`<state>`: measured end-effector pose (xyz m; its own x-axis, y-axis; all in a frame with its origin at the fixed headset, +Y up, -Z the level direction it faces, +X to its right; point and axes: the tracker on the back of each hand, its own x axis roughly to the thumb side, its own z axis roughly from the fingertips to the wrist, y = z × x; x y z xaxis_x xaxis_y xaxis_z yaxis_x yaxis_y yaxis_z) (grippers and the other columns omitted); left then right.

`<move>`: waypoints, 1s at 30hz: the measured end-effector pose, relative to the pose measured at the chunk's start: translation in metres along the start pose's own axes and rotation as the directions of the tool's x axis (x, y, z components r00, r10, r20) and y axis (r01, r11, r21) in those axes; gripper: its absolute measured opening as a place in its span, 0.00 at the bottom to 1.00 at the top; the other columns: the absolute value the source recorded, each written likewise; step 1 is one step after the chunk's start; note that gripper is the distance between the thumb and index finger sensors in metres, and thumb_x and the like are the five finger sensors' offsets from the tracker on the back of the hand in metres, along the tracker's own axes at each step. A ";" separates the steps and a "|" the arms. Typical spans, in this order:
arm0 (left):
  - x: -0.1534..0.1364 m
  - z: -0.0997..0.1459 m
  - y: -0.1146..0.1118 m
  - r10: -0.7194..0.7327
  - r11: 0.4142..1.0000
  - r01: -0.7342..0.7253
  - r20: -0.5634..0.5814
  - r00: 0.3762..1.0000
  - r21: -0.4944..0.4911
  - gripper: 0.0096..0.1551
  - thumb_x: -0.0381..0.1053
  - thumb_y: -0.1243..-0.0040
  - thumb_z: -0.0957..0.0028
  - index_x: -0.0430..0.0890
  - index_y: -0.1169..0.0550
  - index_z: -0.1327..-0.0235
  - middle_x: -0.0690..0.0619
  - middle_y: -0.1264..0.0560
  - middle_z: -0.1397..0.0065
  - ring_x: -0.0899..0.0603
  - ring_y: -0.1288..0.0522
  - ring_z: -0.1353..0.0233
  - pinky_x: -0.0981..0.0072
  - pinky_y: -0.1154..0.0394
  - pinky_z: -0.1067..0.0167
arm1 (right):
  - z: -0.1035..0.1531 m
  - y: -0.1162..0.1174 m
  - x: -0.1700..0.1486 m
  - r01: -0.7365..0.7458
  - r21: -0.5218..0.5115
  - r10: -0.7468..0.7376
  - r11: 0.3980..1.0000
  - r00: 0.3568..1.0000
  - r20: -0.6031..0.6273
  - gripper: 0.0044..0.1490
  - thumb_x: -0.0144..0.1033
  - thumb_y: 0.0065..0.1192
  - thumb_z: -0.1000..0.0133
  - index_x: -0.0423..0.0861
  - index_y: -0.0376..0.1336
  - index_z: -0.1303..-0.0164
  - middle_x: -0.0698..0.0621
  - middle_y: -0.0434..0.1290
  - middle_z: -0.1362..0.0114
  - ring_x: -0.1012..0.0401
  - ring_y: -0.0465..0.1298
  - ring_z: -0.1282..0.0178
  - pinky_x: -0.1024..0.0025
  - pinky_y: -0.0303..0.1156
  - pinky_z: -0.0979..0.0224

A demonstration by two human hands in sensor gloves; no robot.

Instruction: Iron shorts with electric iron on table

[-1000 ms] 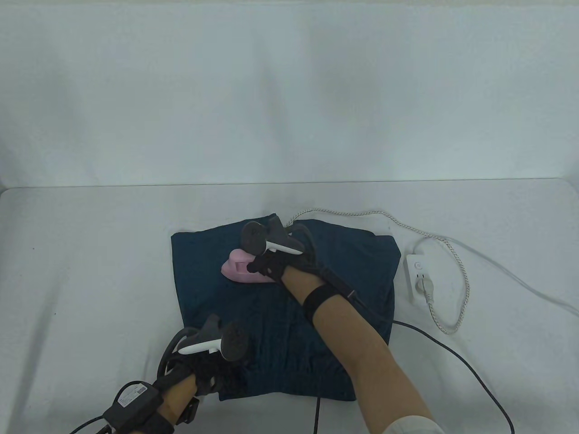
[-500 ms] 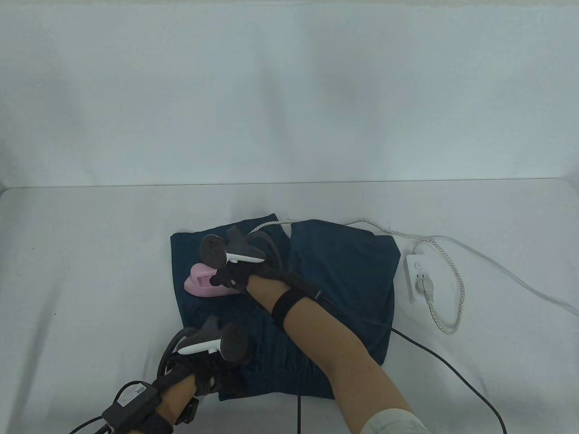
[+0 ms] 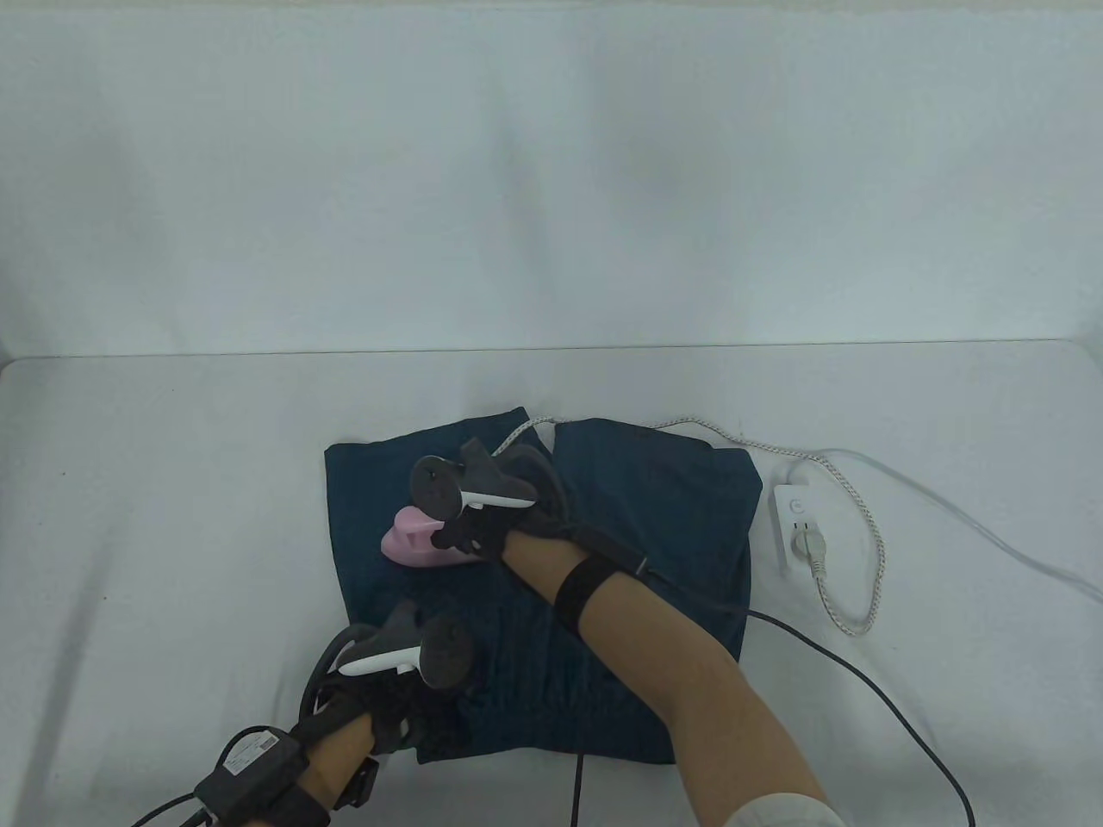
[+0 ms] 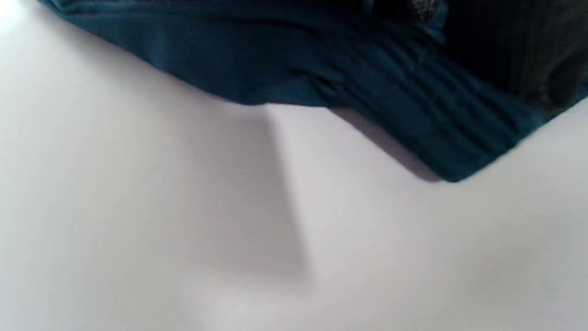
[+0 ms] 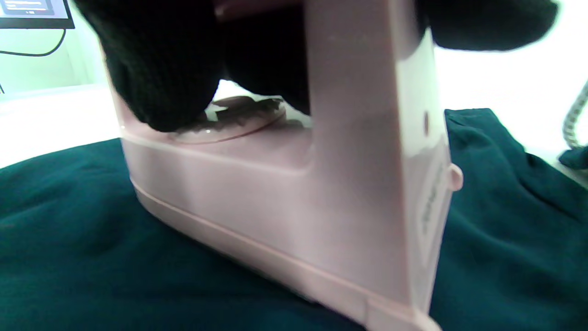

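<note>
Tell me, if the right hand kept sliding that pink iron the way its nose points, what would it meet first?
Probably only more dark teal shorts, then bare white table; the right hand steers the pink iron nose-left.

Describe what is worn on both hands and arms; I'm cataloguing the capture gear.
Both the left hand and right hand wear black knit sensor gloves, each topped by a grey-and-white tracker. Black cables trail from both. The right forearm has a black strap and a pale sleeve; the left wrist carries a labelled black box.
</note>
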<state>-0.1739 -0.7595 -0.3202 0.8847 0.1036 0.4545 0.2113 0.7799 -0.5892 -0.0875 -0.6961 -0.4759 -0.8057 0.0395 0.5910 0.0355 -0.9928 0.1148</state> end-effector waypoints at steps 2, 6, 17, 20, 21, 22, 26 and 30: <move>0.000 0.000 0.000 0.000 1.000 0.000 0.000 1.000 0.000 0.47 0.70 0.33 0.59 0.68 0.43 0.29 0.61 0.45 0.24 0.48 0.36 0.32 0.40 0.40 0.28 | 0.006 0.000 -0.008 -0.006 -0.006 0.006 1.000 1.000 -0.010 0.40 0.54 0.77 0.52 0.63 0.62 0.29 0.63 0.78 0.44 0.66 0.82 0.52 0.57 0.80 0.58; 0.000 0.000 0.000 0.000 1.000 0.000 0.001 1.000 0.001 0.47 0.70 0.33 0.59 0.68 0.43 0.28 0.61 0.45 0.24 0.48 0.36 0.32 0.40 0.40 0.28 | 0.017 0.002 -0.024 0.003 -0.003 -0.003 1.000 0.999 -0.046 0.40 0.54 0.77 0.52 0.63 0.62 0.29 0.63 0.78 0.44 0.66 0.82 0.52 0.57 0.79 0.58; 0.000 0.000 0.000 -0.002 1.000 0.002 -0.003 1.000 0.002 0.47 0.70 0.33 0.59 0.68 0.43 0.29 0.62 0.45 0.24 0.49 0.36 0.32 0.40 0.40 0.28 | 0.042 0.002 -0.059 -0.001 0.008 0.002 1.000 0.994 -0.110 0.40 0.54 0.77 0.52 0.63 0.62 0.29 0.63 0.78 0.45 0.66 0.82 0.52 0.57 0.79 0.58; 0.000 0.000 0.000 -0.002 1.000 0.002 -0.003 1.000 0.002 0.47 0.70 0.33 0.60 0.68 0.43 0.29 0.62 0.45 0.24 0.49 0.36 0.32 0.40 0.40 0.28 | 0.046 0.004 -0.066 0.024 0.006 -0.023 1.000 0.991 -0.130 0.40 0.54 0.77 0.52 0.63 0.62 0.29 0.63 0.78 0.44 0.66 0.82 0.52 0.57 0.79 0.58; 0.000 0.000 0.000 -0.002 1.000 0.002 -0.003 1.000 0.001 0.47 0.70 0.33 0.59 0.68 0.43 0.29 0.62 0.45 0.24 0.49 0.36 0.32 0.40 0.40 0.28 | 0.047 0.005 -0.067 0.033 0.004 -0.032 0.999 0.990 -0.134 0.40 0.54 0.77 0.52 0.63 0.62 0.29 0.63 0.78 0.45 0.66 0.82 0.52 0.57 0.79 0.58; 0.000 0.000 0.000 -0.002 1.000 0.002 -0.003 1.000 0.001 0.47 0.70 0.33 0.60 0.68 0.43 0.29 0.61 0.45 0.24 0.49 0.36 0.32 0.40 0.40 0.28 | 0.047 0.006 -0.068 0.044 0.001 -0.044 0.999 0.989 -0.140 0.40 0.54 0.77 0.52 0.63 0.62 0.29 0.63 0.78 0.45 0.66 0.82 0.52 0.57 0.79 0.58; 0.000 0.000 0.000 -0.002 1.000 0.002 -0.002 1.000 0.000 0.47 0.70 0.33 0.60 0.68 0.43 0.29 0.61 0.45 0.24 0.49 0.36 0.32 0.40 0.40 0.28 | 0.045 0.006 -0.068 0.060 0.000 -0.059 0.998 0.987 -0.147 0.40 0.54 0.77 0.52 0.63 0.62 0.29 0.63 0.78 0.45 0.66 0.82 0.53 0.58 0.79 0.59; 0.000 0.000 0.000 -0.002 1.000 0.002 -0.002 1.000 0.000 0.47 0.70 0.33 0.59 0.68 0.43 0.29 0.61 0.45 0.24 0.48 0.36 0.32 0.40 0.40 0.28 | 0.038 0.007 -0.057 0.073 -0.010 -0.074 0.997 0.988 -0.137 0.40 0.54 0.77 0.52 0.63 0.62 0.29 0.63 0.78 0.44 0.66 0.82 0.53 0.58 0.79 0.59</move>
<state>-0.1737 -0.7594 -0.3201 0.8851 0.1005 0.4544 0.2136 0.7799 -0.5884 -0.0191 -0.7009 -0.4786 -0.8793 0.0971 0.4663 -0.0294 -0.9882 0.1502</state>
